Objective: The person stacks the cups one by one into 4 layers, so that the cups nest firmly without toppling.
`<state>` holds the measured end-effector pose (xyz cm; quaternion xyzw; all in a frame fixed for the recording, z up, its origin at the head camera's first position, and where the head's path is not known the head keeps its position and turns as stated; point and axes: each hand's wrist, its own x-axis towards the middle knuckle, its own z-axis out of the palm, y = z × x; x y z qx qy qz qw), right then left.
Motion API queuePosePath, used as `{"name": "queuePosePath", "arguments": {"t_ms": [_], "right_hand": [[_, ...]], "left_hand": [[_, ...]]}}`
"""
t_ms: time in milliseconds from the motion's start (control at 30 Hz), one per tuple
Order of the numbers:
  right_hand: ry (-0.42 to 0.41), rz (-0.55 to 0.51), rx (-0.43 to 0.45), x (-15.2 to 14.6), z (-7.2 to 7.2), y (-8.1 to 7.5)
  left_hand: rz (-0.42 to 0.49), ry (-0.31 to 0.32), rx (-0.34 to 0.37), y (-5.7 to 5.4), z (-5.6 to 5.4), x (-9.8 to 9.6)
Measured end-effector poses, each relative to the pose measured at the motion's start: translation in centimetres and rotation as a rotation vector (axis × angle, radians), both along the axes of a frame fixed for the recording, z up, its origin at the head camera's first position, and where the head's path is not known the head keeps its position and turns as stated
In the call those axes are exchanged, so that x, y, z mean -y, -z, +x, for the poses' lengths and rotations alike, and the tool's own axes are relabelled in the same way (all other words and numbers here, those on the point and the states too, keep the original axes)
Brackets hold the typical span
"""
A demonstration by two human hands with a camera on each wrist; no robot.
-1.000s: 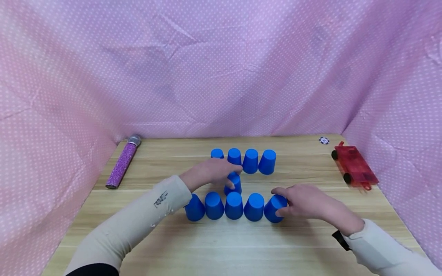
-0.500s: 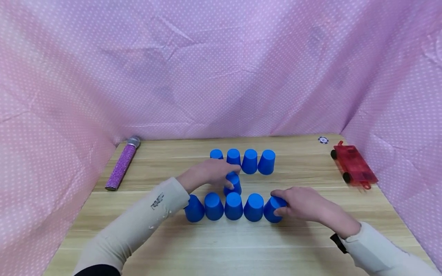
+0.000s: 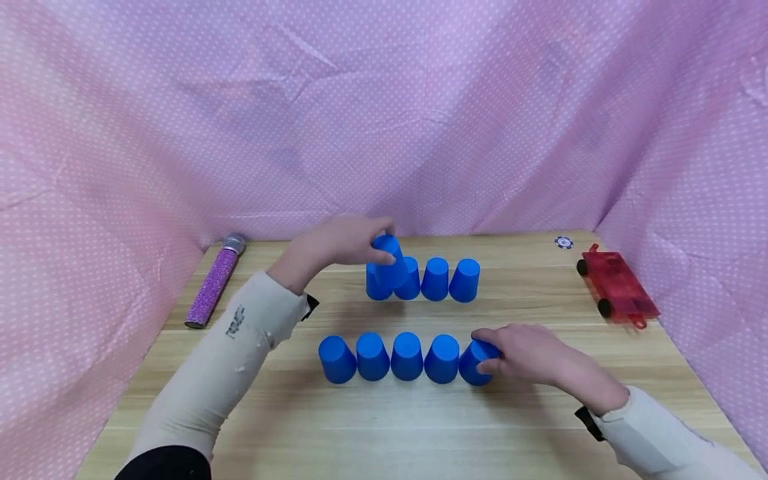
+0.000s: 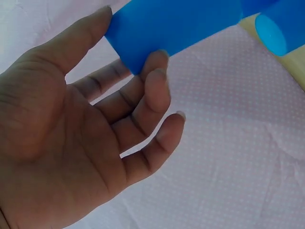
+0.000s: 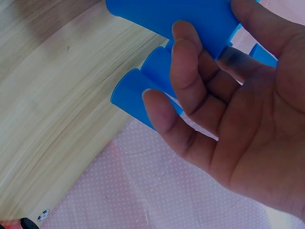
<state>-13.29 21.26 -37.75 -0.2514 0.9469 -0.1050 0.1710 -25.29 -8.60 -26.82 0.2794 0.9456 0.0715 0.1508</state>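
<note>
My left hand (image 3: 345, 243) pinches an upside-down blue cup (image 3: 391, 263) near its base, in front of and above the left end of the back row. In the left wrist view the thumb and fingers grip that cup (image 4: 176, 28) by its closed end. At the right end of the front row, my right hand (image 3: 531, 353) holds another blue cup (image 3: 474, 363), which stands upside down on the table. The right wrist view shows thumb and fingers around this cup (image 5: 162, 16). Several matching cups (image 3: 407, 357) form the front row, and others (image 3: 435, 280) the back row.
A purple glitter microphone (image 3: 213, 283) lies at the table's left. Toward the right edge sits a red toy car (image 3: 618, 287) with black wheels, and a poker chip (image 3: 563, 243) lies behind it. Pink dotted cloth (image 3: 384, 120) hangs around the wooden table (image 3: 384, 433).
The left hand has lifted its cup from between the two rows and carried it up, back and slightly left. The right hand has stayed at its cup.
</note>
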Motion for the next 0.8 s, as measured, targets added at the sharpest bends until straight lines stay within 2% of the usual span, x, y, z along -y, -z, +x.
{"name": "queuePosePath", "arguments": {"t_ms": [200, 333, 567, 800], "right_hand": [[0.009, 0.000, 0.023, 0.0, 0.1, 0.2], [0.007, 0.001, 0.018, 0.2, 0.0, 0.2], [0.022, 0.006, 0.033, 0.3, 0.1, 0.0], [0.027, 0.001, 0.032, 0.2, 0.2, -0.2]], "left_hand": [[0.011, -0.041, 0.015, 0.8, -2.2, -0.5], [0.000, -0.058, -0.012, 1.6, -3.1, -0.3], [-0.016, -0.065, -0.068, 2.6, -3.8, -0.5], [-0.047, -0.069, -0.083, 2.8, -3.9, -0.8]]}}
